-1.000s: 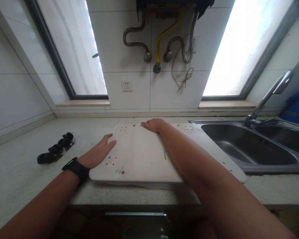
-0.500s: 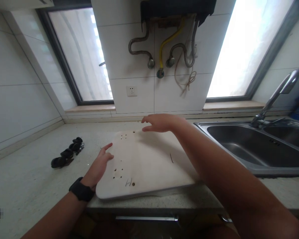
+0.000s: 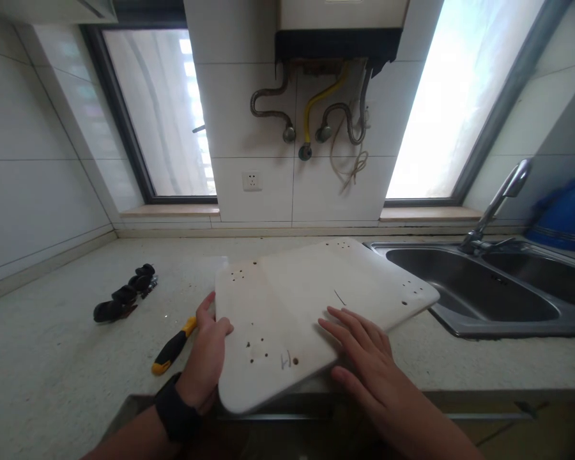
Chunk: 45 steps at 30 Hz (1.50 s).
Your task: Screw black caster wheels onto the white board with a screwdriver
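Note:
A white board (image 3: 287, 294) with rounded corners, groups of small holes and a pencil mark lies slanted on the counter, its near left corner jutting past the front edge. My left hand (image 3: 208, 348), a black watch on its wrist, grips the board's left edge with the thumb on top; its other fingers are partly hidden. At the near edge my right hand (image 3: 371, 358) is open, fingers spread over the top surface and thumb lower, by the rim. Beside my left hand lies a yellow and black tool handle (image 3: 173, 348). Several black caster wheels (image 3: 124, 294) sit farther left.
A steel double sink (image 3: 474, 281) with a tap (image 3: 496, 207) is at the right, close to the board's right corner. A blue item (image 3: 565, 214) stands behind it. Hoses and a yellow pipe (image 3: 311, 112) hang from a wall unit (image 3: 340, 45). Counter (image 3: 52, 358) extends left.
The board has turned, its near left corner swinging toward me and its right end away. My right hand has come from the far edge to the near edge. The yellow and black handle now shows.

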### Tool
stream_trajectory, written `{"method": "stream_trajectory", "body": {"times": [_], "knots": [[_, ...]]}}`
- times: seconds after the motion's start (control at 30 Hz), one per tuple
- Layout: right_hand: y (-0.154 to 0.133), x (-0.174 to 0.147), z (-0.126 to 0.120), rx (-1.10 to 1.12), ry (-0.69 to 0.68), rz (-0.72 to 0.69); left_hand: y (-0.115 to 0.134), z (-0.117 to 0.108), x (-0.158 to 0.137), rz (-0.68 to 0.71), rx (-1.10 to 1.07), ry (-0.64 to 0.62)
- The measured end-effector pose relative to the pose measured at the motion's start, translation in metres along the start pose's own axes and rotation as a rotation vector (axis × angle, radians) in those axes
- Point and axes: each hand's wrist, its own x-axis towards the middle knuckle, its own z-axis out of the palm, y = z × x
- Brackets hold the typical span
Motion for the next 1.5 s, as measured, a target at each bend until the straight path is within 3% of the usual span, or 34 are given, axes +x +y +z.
{"method": "stream_trajectory", "body": {"times": [0.1, 0.2, 0.3, 0.43, 0.6, 0.67, 0.77, 0.87, 0.93, 1.0, 1.07, 1.13, 1.23, 1.43, 1.5], "knots": [[0.016, -0.004, 0.017, 0.064, 0.161, 0.089, -0.008, 0.011, -0.026, -0.061, -0.204, -0.015], [0.035, 0.002, 0.02, 0.122, 0.251, 0.092, -0.019, 0.019, -0.049, -0.14, -0.363, -0.145], [0.058, 0.01, 0.015, 0.173, 0.27, 0.063, -0.03, 0.023, -0.066, -0.155, -0.385, -0.313], [0.086, 0.017, 0.009, 0.241, 0.266, 0.015, -0.035, 0.02, -0.076, -0.129, -0.131, -0.567], [0.106, 0.025, -0.002, 0.281, 0.173, -0.029, -0.01, 0.006, -0.081, 0.09, 0.466, -0.781], [0.108, 0.027, -0.004, 0.29, 0.147, -0.036, 0.006, 0.0, -0.075, 0.238, 0.606, -0.75], [0.106, 0.025, 0.001, 0.3, 0.211, 0.041, 0.022, -0.01, -0.042, 0.585, 0.61, -0.465], [0.095, 0.018, 0.013, 0.309, 0.464, 0.295, 0.019, -0.026, 0.015, 0.861, 0.546, -0.059], [0.085, 0.013, 0.02, 0.436, 0.579, 0.523, 0.01, -0.039, 0.053, 0.819, 0.489, 0.137], [0.071, 0.008, 0.024, 0.677, 0.572, 0.697, 0.0, -0.049, 0.081, 0.65, 0.375, 0.106], [0.056, 0.006, 0.024, 0.868, 0.525, 0.767, -0.01, -0.054, 0.095, 0.511, 0.228, -0.03], [0.043, 0.005, 0.022, 0.949, 0.487, 0.762, -0.018, -0.052, 0.098, 0.417, 0.149, -0.184], [0.029, 0.006, 0.02, 0.994, 0.421, 0.693, -0.027, -0.044, 0.092, 0.383, 0.207, -0.327], [0.039, 0.009, 0.021, 0.972, 0.355, 0.776, -0.034, -0.041, 0.087, 0.325, 0.161, -0.368], [0.052, 0.013, 0.022, 0.964, 0.364, 0.734, -0.033, -0.04, 0.084, 0.335, 0.175, -0.341]]}}
